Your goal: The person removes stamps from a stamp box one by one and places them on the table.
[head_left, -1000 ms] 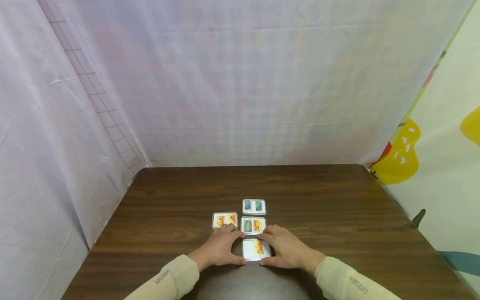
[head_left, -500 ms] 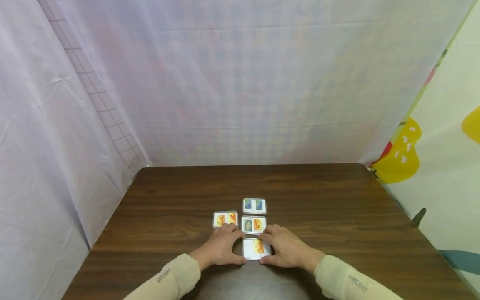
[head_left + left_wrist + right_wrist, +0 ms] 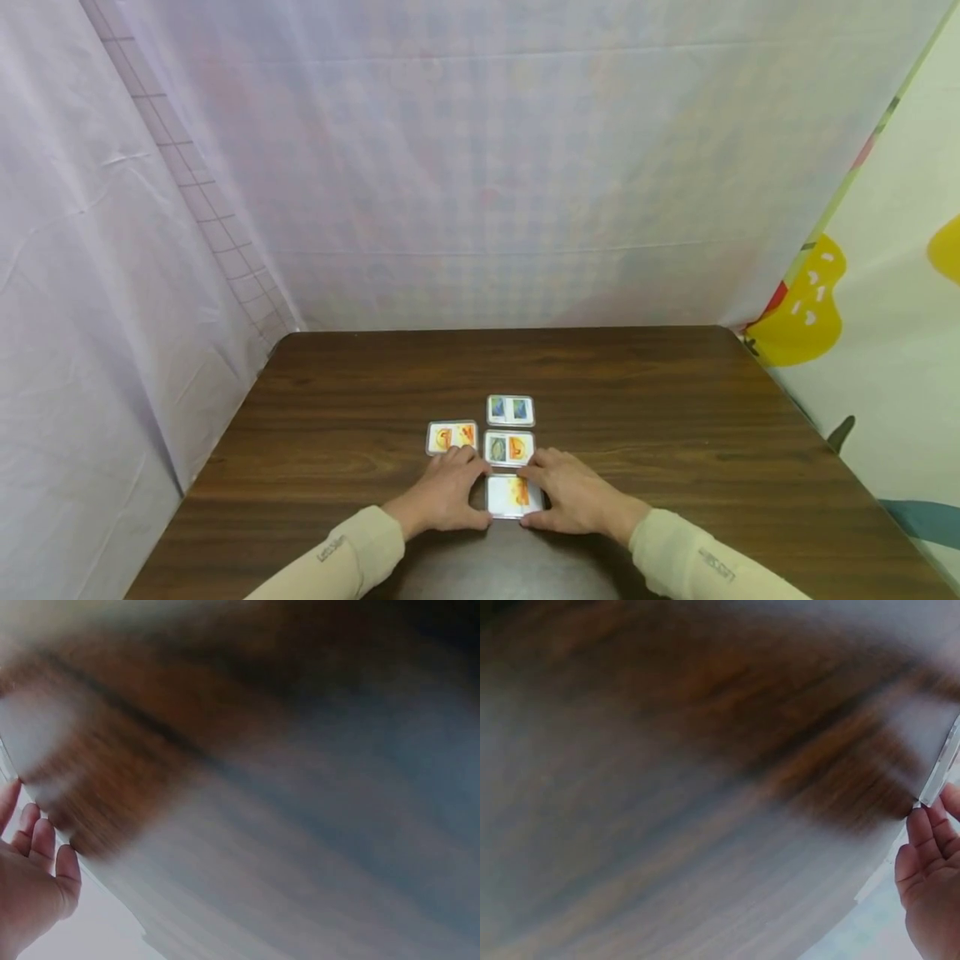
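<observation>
Left grip (image 3: 447, 494) and right grip (image 3: 570, 493) both grasp the near card (image 3: 511, 498), thumbs at the edge closest to the person and forefingers at the edge away from them, one grip at either end. Between the two grips that card faces up, mostly white with an orange picture on the half toward the right grip, which overlaps its end. Just beyond it, ahead of the gap between the grips, lies the middle card (image 3: 510, 448), showing a grey-green picture and an orange one; the right grip's knuckles overlap its closest corner. Farther out in the same line is the far card (image 3: 511, 410), bearing two blue-green pictures. Straight ahead of the left grip sits the side card (image 3: 452, 437), with two orange-yellow pictures, its near edge partly hidden by that grip's fingers; whether they touch it cannot be told. In the right wrist view a clear rim (image 3: 940, 769) meets the right grip's fingertips. Cream sleeves (image 3: 348, 552) with dark lettering run back from each grip. Under everything spreads the dark wood-grain surface (image 3: 645, 400), and well beyond the grips, past its far edge, hangs a pale curtain (image 3: 480, 167).
</observation>
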### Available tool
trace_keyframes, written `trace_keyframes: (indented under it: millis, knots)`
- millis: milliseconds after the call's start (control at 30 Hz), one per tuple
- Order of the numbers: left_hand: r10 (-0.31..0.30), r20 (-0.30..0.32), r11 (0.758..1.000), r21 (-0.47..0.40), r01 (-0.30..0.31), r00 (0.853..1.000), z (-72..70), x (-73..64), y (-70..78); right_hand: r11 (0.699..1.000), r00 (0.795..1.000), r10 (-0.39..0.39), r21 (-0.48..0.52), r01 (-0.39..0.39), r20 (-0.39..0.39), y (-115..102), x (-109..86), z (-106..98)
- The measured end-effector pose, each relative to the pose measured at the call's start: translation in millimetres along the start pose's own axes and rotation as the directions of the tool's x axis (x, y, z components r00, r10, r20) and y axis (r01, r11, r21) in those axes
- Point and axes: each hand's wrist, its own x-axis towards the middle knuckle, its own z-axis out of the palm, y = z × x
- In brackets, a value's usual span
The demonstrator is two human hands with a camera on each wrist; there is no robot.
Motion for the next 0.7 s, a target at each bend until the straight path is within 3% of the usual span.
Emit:
trace_keyframes:
  millis: [700]
  knots:
    - [-0.003, -0.04, 1.0, 0.02, 0.004, 0.999, 4.3, -0.4, 3.2, 1.0, 1.0, 0.014, -0.022, -0.014, 0.016, -2.5, -2.7, 1.4]
